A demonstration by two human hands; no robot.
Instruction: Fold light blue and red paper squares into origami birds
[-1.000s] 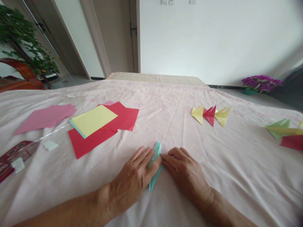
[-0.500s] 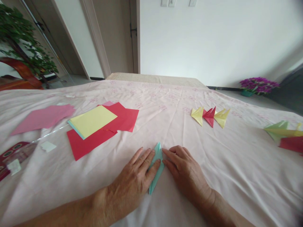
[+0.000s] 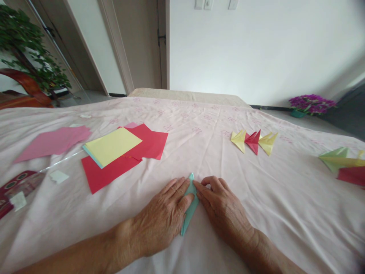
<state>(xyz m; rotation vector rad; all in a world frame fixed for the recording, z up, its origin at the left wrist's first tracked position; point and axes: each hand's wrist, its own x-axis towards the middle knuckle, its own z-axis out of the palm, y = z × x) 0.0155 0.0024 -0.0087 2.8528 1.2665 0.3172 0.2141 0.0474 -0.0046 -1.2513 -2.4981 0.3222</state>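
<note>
Left grip [image 3: 168,213] lay spread and flat, thumb apart from the fingers, pressing a folded teal paper [image 3: 189,217] down on the pink cloth [image 3: 196,156]. Right grip [image 3: 224,207] was bent, thumb and forefinger tips drawn close at the paper's right edge; whether they pinched it or only touched it, I could not tell. Teal piece narrow, pointed at both ends, lying between my two grips, its near tip toward me and its far tip just past my left fingertips.

Ahead and left of my left grip: a yellow sheet [image 3: 114,146] with a blue edge showing beneath, overlapping red sheets [image 3: 155,144]. Farther left, pink sheets [image 3: 51,144], fanned. Nearer me on that side, a white scrap [image 3: 59,176] and, at the edge of view, a red packet [image 3: 21,179] partly under clear plastic.

Beyond my right grip, a row of three folded pieces: yellow piece [image 3: 238,140], red piece [image 3: 253,141], second yellow piece [image 3: 267,143], neighbours touching or nearly so. Well off to the right of that grip, a pale green piece [image 3: 334,160], with yellow and red paper overlapping beside it.
</note>
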